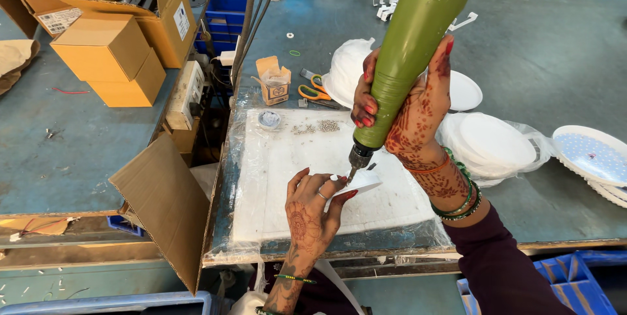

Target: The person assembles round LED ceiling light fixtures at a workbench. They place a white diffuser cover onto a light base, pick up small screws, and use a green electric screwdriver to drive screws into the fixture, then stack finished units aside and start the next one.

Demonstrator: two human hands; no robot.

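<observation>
head-worn view, looking down, close over workbench (pixel 555 60)

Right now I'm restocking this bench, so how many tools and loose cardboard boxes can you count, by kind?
Green electric screwdriver, held in the right hand: 1
Orange-handled scissors: 1
Small open cardboard box on the bench: 1
Closed cardboard boxes stacked on the left table: 2
Total: 5

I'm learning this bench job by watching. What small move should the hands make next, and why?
Probably press the green screwdriver straight down. Its tip already sits on the small white part that the left hand pins to the white mat, and the right hand grips the tool upright.
</observation>
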